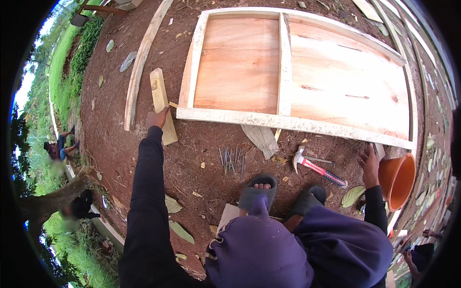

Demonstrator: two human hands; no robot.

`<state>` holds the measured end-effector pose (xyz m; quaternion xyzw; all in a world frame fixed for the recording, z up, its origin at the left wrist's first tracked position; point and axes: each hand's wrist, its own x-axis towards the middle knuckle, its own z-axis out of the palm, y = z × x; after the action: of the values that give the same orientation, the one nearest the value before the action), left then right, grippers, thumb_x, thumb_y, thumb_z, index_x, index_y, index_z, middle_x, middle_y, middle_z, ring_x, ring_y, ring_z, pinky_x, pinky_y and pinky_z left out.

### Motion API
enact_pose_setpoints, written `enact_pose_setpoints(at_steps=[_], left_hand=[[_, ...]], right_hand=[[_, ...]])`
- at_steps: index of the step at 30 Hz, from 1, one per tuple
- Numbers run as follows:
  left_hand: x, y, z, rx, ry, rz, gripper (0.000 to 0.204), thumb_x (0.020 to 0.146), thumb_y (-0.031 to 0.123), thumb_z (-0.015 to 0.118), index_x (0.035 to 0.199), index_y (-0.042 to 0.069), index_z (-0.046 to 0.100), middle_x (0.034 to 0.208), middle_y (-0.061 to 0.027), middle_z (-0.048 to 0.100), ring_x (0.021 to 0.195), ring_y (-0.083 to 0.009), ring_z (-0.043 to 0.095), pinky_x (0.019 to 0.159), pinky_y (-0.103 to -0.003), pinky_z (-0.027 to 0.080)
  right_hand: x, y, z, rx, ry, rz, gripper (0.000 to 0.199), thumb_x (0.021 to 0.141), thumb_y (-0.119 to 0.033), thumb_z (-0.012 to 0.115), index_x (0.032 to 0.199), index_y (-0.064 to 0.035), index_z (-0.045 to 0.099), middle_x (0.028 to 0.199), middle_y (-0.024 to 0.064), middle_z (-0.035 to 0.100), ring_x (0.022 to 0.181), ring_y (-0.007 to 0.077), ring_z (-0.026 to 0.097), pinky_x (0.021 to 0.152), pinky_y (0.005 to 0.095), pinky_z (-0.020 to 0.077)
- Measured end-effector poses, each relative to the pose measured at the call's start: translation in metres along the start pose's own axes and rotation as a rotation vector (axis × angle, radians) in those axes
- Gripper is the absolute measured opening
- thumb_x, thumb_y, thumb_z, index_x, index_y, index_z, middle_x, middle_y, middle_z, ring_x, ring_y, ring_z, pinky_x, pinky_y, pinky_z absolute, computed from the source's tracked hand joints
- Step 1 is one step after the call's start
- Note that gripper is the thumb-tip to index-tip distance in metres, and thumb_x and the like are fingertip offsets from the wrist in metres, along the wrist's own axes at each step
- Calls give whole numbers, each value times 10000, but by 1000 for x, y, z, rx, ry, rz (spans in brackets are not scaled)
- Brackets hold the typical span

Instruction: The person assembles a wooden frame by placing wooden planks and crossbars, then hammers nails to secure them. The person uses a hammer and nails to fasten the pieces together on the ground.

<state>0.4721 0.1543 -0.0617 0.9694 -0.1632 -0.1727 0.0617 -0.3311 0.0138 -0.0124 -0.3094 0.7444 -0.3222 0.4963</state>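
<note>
Fingers of the left hand [156,118] are curled against a short wooden plank [163,105]; the right hand [370,165], fingers loosely apart, is rested beside an orange bucket [397,180].

Two hands show: the left hand [157,118] far left, the right hand [370,165] at the right. One short wooden block [162,105] lies by the left hand. One large framed plywood panel [297,72] fills the far middle. One long curved plank [141,60] lies far left. One hammer [317,168] with a red handle lies near right. One orange bucket [397,180] sits at the right. One loose cluster of nails [232,160] lies in the middle; their number cannot be counted exactly. Two sandalled feet [258,189] show near.
</note>
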Motion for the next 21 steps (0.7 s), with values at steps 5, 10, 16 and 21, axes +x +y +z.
enact_pose_setpoints(at_steps=[5,10,16,21], left_hand=[[-19,-5,23,-41,141,85,858,863,643,688,1324,-74,598,1355,-319,607,1292,-451,574,1086,-495,449],[-48,66,1,-285,268,179,882,930,646,605,1420,-83,522,1355,-324,603,1288,-447,574,1090,-481,437],[-52,154,-4,-243,176,474,874,910,616,665,1392,-101,526,1326,-317,619,1251,-437,599,1074,-469,446],[-100,177,8,-136,195,753,754,957,477,683,1415,-95,506,1383,-317,576,1299,-426,562,1100,-463,429]], right_hand=[[-4,10,-3,5,33,-18,723,1010,-547,589,1487,-34,409,1383,137,531,1145,242,613,853,387,499],[9,-3,-8,160,54,-39,692,1004,-565,600,1460,-68,443,1298,92,534,1052,193,626,811,375,513],[41,-5,-17,251,134,21,648,997,-562,617,1404,-71,499,1261,86,540,1024,166,625,792,349,532],[17,3,10,79,80,-160,681,1004,-509,614,1319,84,500,1217,197,612,1018,250,650,813,387,549]])
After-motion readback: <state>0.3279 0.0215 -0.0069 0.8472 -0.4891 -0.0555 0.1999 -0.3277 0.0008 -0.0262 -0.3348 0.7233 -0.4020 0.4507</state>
